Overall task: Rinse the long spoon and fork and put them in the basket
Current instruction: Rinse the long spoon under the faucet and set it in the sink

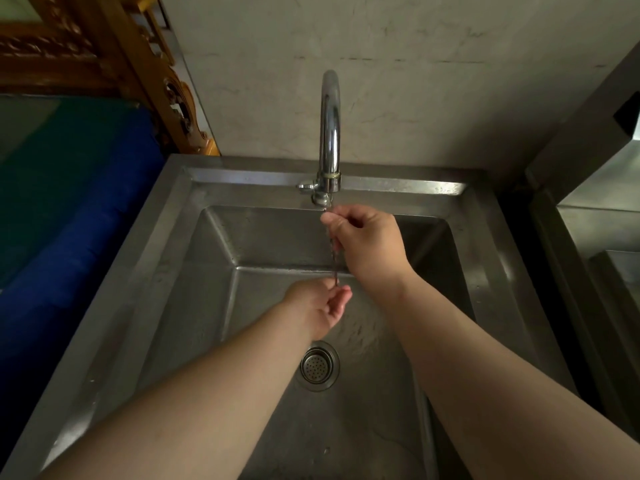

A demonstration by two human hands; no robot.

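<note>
1. Though its ends are hidden, a thin metal utensil (334, 258) (spoon or fork, can't tell) hangs upright below the tap (329, 133), over the sink (166, 258).
2. Right hand (367, 244): fingers closed, pinching the utensil's top end, just under the spout.
3. Left hand (320, 306): fingers curled round the utensil's lower end; looks wet.
4. Drain strainer (319, 366) sits below the left hand; sink floor nr it wet.
5. Blue cloth (69, 209) lies left of sink.

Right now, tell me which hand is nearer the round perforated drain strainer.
Left. The left hand hovers just above the strainer; the right hand is higher, by the tap's outlet.
</note>
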